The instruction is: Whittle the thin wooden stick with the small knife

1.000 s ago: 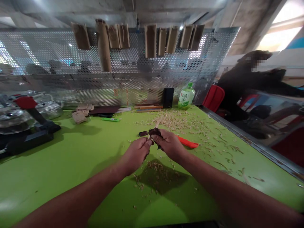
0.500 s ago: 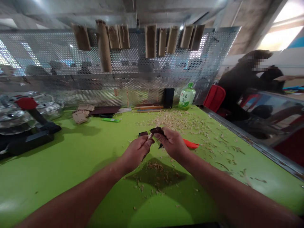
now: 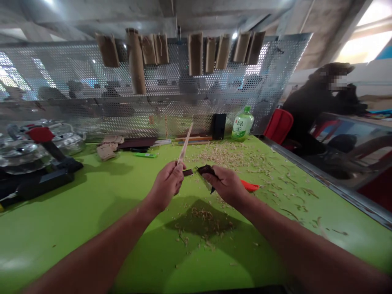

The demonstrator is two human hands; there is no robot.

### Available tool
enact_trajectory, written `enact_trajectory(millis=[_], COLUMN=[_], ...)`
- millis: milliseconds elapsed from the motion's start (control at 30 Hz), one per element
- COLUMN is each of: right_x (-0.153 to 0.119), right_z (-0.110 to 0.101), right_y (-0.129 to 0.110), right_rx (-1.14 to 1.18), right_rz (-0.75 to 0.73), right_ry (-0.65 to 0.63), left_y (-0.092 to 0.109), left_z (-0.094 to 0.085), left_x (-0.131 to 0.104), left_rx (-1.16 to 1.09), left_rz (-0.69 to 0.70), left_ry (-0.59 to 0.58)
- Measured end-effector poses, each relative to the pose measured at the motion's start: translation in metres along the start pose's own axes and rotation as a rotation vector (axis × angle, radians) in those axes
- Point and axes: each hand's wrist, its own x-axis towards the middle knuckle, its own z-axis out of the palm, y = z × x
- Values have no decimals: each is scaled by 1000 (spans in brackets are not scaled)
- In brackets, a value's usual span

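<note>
My left hand (image 3: 167, 181) is closed round the lower end of a pale wooden stick (image 3: 185, 145), which points up and tapers toward its tip. My right hand (image 3: 225, 181), also closed, grips a folded dark brown sheet (image 3: 204, 168) that looks like sandpaper. The stick and this sheet are apart. Between the hands a small dark brown strip (image 3: 188, 172) shows beside my left fingers; whether I touch it I cannot tell. Wood shavings (image 3: 202, 214) lie on the green tabletop (image 3: 122, 220) below both hands.
An orange-handled tool (image 3: 249, 186) lies beyond my right wrist. More shavings cover the right side. At the back stand a green tea bottle (image 3: 243, 124) and a black box (image 3: 219, 126). Metal kettles (image 3: 18, 151) and a black-and-red clamp-like tool (image 3: 45, 173) occupy the left.
My left hand has drawn left, away from my right hand, and the stick now stands up in view. The folded sheet stays in my right hand, which has barely moved.
</note>
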Motion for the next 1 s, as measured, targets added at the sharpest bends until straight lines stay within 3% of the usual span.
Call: enact_trajectory(millis=[100,333,500,733,900,1000], right_x=[-1,-7,-6,-5,-3,-2], right_z=[-1,0,0,5,2,0], right_y=[-1,-3,-4,-8,0,3], right_rx=[45,-54,-56,-194,-266,-229], right_rz=[-42,-218,-234,-208,-180,-131], right_ry=[87,59,122,90,77,139], left_y=[-2,-9,-8,-11,-2,2], left_z=[-1,5,6,20,14,8], left_x=[1,-1,-2,-8,-12,-11], left_rx=[21,37,69,251,40,-115], left_rz=[26,125,104,-5,-12,-11], left_ry=[-42,-135,-191,-93,-83,-94])
